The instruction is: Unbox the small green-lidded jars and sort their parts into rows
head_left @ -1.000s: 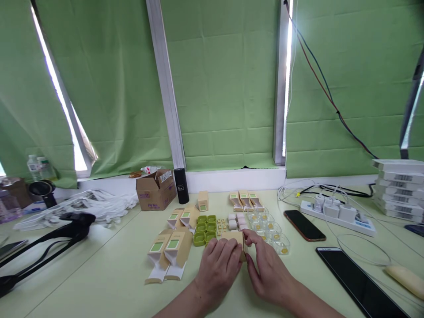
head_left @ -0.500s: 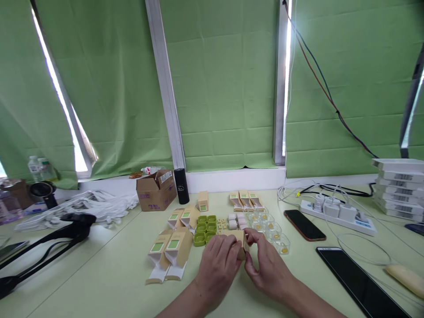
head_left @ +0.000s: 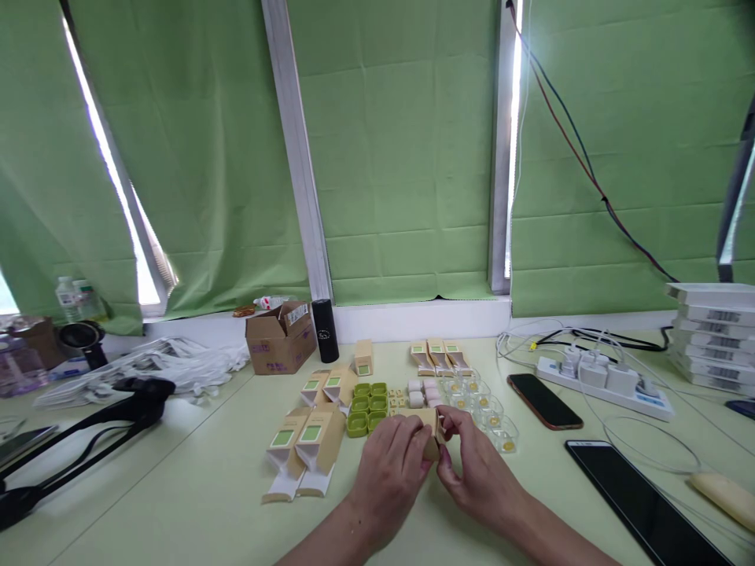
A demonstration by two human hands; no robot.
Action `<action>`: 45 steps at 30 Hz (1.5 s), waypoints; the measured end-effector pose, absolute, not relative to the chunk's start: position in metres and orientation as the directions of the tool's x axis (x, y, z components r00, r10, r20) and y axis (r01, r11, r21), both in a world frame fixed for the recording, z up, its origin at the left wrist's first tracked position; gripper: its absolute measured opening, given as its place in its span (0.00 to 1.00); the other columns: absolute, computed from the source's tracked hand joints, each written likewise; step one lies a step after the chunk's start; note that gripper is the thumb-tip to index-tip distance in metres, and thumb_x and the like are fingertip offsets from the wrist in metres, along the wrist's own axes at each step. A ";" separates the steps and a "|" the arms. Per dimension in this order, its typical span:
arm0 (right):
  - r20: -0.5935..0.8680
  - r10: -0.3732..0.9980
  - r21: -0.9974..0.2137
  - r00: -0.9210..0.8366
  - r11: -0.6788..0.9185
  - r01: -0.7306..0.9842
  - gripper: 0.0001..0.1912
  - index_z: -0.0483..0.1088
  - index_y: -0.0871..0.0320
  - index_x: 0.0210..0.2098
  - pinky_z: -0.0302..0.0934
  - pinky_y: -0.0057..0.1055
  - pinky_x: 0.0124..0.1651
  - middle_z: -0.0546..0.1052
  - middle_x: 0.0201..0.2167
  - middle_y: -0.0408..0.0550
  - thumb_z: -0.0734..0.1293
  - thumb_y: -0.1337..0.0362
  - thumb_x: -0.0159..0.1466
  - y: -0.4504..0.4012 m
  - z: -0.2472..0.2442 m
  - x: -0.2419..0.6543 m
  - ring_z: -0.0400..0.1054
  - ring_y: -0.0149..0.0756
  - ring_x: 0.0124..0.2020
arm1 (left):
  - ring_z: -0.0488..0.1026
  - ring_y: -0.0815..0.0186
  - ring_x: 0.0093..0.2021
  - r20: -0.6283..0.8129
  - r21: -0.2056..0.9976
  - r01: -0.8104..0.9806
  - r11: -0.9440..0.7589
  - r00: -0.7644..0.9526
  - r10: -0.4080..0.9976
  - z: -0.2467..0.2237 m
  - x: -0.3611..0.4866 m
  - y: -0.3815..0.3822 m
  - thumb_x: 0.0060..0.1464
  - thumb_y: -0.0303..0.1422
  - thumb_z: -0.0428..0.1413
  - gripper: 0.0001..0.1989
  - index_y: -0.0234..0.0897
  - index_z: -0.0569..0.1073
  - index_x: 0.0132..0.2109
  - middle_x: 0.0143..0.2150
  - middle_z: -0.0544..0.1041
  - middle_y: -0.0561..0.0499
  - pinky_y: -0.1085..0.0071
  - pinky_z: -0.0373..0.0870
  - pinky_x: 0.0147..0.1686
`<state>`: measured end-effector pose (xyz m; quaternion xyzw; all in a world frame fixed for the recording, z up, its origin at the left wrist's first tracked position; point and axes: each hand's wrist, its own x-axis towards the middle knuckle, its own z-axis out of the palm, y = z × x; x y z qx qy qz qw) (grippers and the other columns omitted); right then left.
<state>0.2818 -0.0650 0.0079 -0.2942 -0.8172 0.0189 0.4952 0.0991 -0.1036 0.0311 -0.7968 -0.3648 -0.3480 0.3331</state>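
Note:
Between my hands is a small tan cardboard box point(head_left: 432, 448). My left hand point(head_left: 392, 464) wraps round its left side, and my right hand point(head_left: 472, 464) pinches its right end with thumb and fingers; much of the box is hidden. Just beyond lie green square cups point(head_left: 366, 404), small yellowish pieces point(head_left: 397, 399), white and pinkish small rolls point(head_left: 416, 398) and clear plastic cups point(head_left: 484, 405) with yellow bits in them. To the left, several open tan boxes point(head_left: 318, 440) with green labels lie with their white-lined flaps out.
Three more open boxes point(head_left: 440, 358) and one upright box point(head_left: 364, 358) stand farther back. A brown carton point(head_left: 280, 338) and black cylinder point(head_left: 325, 330) are behind. Phones point(head_left: 546, 401), a power strip point(head_left: 607, 381) and cables lie right; a black strapped object point(head_left: 123, 409) lies left.
The whole view has shifted slightly to the right. Both hands keep the same hold on the small box, with hardly any finger movement.

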 end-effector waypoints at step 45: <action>0.888 0.327 -0.205 -0.324 0.911 0.357 0.26 0.64 0.50 0.57 0.67 0.52 0.56 0.82 0.45 0.49 0.57 0.80 0.65 -0.051 0.020 0.302 0.78 0.42 0.43 | 0.70 0.52 0.58 0.725 0.057 0.802 -0.594 0.376 0.577 0.030 0.088 -0.105 0.61 0.24 0.55 0.35 0.40 0.57 0.72 0.57 0.70 0.36 0.55 0.78 0.50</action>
